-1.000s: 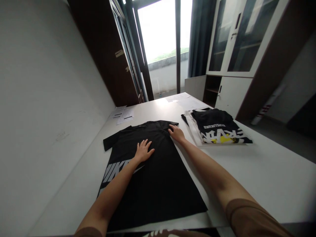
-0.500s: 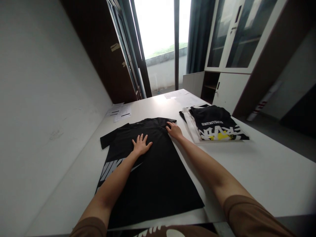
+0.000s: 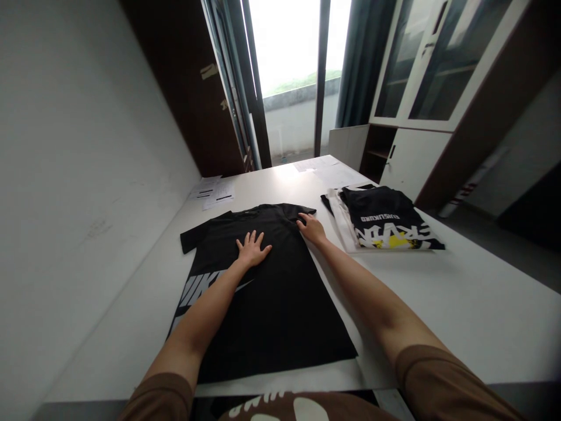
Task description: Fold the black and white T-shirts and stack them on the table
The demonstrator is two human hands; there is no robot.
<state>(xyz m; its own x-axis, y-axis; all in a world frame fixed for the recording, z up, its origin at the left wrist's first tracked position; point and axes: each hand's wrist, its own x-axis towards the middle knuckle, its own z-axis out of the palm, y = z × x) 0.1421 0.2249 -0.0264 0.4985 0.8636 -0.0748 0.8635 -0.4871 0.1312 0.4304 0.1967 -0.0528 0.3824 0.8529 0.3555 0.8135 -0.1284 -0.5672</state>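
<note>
A black short-sleeved T-shirt [image 3: 280, 304] with large grey-white lettering and a swoosh lies spread on the white table, its collar at the far end and its hem near me. My left hand [image 3: 253, 250] rests flat on the chest with the fingers spread. At the shirt's right side, my right hand [image 3: 312, 229] touches the fabric just below the sleeve, fingers apart and slightly bent. My left forearm covers part of the lettering.
A stack of folded shirts [image 3: 385, 219], black with white and yellow print on top, sits on the table [image 3: 473, 304] to the right. Paper sheets [image 3: 219, 193] lie at the far left. A wall [image 3: 87, 175] borders the left side; a cabinet [image 3: 414, 161] stands beyond.
The T-shirt's hem now lies slightly farther from the table's near edge. Both hands keep nearly the same place on the shirt, and the view has shifted a little.
</note>
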